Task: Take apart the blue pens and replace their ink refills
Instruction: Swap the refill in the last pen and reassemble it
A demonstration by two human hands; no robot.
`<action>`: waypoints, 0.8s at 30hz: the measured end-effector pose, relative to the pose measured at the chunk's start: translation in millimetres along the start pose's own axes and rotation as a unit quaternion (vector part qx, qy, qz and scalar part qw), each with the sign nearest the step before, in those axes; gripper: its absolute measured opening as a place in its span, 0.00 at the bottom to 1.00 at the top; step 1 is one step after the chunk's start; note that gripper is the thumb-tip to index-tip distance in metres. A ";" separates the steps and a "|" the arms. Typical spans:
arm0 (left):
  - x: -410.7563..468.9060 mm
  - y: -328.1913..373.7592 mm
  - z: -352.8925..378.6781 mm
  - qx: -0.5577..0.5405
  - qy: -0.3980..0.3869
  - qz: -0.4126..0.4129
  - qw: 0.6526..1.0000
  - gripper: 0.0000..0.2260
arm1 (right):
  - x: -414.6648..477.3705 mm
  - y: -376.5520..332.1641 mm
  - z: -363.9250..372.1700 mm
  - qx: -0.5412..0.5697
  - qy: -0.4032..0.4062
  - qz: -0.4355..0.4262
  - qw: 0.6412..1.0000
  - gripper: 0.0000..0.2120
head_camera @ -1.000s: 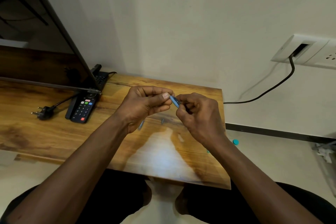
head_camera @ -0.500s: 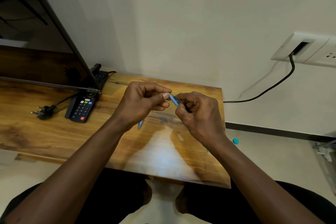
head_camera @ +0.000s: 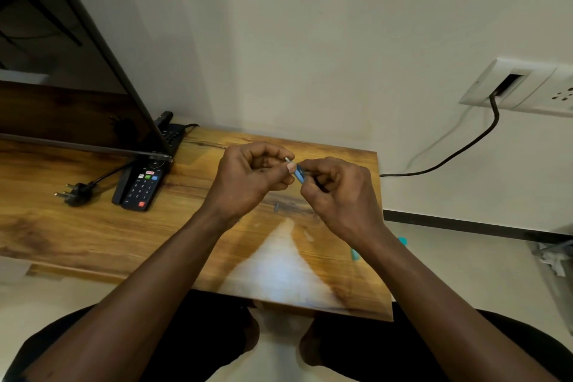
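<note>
1. Pen [head_camera: 299,175], blue, is held slanting in the air above the wooden table [head_camera: 93,236], well to the right of the remote control [head_camera: 141,187].
2. The left hand [head_camera: 251,180] has curled fingers; its thumb and forefinger pinch the pen's upper end, where a pale tip pokes out.
3. The right hand [head_camera: 338,195], farther right of the remote control, curls its fingers round the pen's lower end.
4. A small dark piece [head_camera: 276,207] lies on the table right of the remote control, under the hands.
5. A black plug [head_camera: 76,194] lies just left of the remote control.
</note>
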State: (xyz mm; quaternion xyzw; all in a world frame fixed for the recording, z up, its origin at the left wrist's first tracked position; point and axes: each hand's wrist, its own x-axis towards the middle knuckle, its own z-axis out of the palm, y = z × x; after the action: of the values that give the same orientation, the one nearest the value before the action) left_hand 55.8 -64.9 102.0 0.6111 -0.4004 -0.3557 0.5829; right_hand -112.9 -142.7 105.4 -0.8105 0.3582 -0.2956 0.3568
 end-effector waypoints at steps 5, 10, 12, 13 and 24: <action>2.2 1.4 -2.8 -0.010 0.038 0.004 0.999 0.07 | 3.2 -1.0 1.8 0.092 -0.028 0.048 0.994 0.11; -0.9 0.9 -0.4 0.032 0.020 0.023 0.999 0.09 | 2.5 6.5 6.7 0.085 -0.018 0.051 0.995 0.11; -1.7 1.9 -0.9 0.041 0.011 0.014 0.999 0.12 | 1.9 9.3 8.2 0.084 -0.016 0.060 0.995 0.10; -2.3 2.7 -1.2 0.041 0.008 0.006 0.999 0.13 | 2.0 10.9 8.6 0.082 -0.016 0.065 0.994 0.10; -8.0 -44.3 20.5 0.445 0.047 -0.069 0.891 0.06 | 3.3 16.0 5.3 0.125 0.006 0.124 0.984 0.09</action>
State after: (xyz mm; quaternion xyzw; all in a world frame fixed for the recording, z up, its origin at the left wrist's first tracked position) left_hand 37.2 -66.5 56.2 0.8486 -0.4460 -0.1502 0.2417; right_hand -113.0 -151.3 90.4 -0.7069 0.4183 -0.2959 0.4875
